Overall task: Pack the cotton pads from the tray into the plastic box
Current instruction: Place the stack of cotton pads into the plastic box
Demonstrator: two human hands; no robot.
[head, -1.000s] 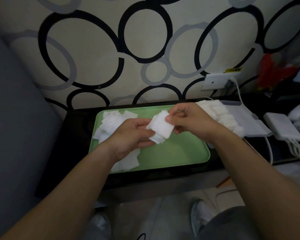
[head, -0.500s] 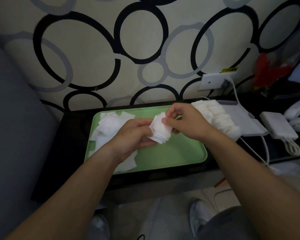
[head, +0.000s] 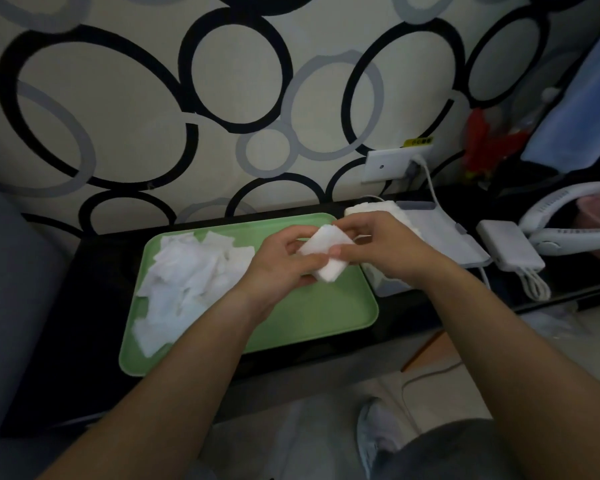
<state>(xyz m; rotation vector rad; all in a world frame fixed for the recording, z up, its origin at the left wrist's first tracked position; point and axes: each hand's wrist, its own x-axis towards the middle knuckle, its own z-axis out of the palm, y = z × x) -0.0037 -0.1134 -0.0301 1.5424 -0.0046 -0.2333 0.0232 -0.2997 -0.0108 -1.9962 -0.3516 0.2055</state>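
Both hands are on one small stack of cotton pads (head: 326, 254): left hand (head: 278, 268) grips its near end, right hand (head: 388, 251) pinches the far end, above the green tray (head: 326, 313). Loose pads (head: 187, 275) are piled on the tray's left side, and the plastic box (head: 440, 237) sits just right of it.

A small stack of white square cotton pads (head: 326, 256) is held at the centre of the frame, pinched between the left hand (head: 281, 268) and the right hand (head: 385, 251), above a pale green rectangular plastic tray (head: 312, 313). A loose heap of white cotton pads (head: 187, 275) is spread over the tray's left half. Just right of the tray, partly hidden behind the right hand, a pale translucent plastic box (head: 440, 237) is seen, with a row of white pads (head: 371, 206) packed at its upper end. Tray and box are set on a black tabletop (head: 94, 271).
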